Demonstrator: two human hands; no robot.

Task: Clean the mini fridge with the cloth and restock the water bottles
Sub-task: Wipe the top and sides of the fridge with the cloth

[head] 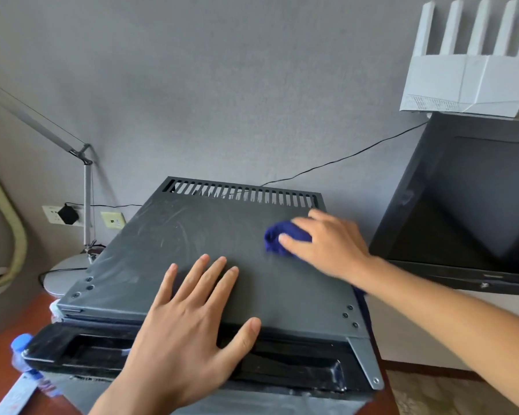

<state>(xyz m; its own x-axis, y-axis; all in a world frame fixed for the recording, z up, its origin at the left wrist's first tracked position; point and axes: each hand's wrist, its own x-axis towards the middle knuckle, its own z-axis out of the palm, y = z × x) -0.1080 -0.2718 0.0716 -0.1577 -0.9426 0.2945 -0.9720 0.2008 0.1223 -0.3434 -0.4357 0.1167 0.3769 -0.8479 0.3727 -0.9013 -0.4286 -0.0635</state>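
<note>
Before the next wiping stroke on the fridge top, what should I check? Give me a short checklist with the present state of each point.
1. Cloth in the grip of the right hand: ok.
2. Left hand flat on the fridge top, steadying it: ok.
3. Left part of the top free of smears: not ok.
4. Vent slots clean: cannot tell.
5. Water bottle within reach at front left: ok.

Both forearms are bare (no sleeves), and the left grip [189,313] and right grip [327,244] are ungloved.
</note>
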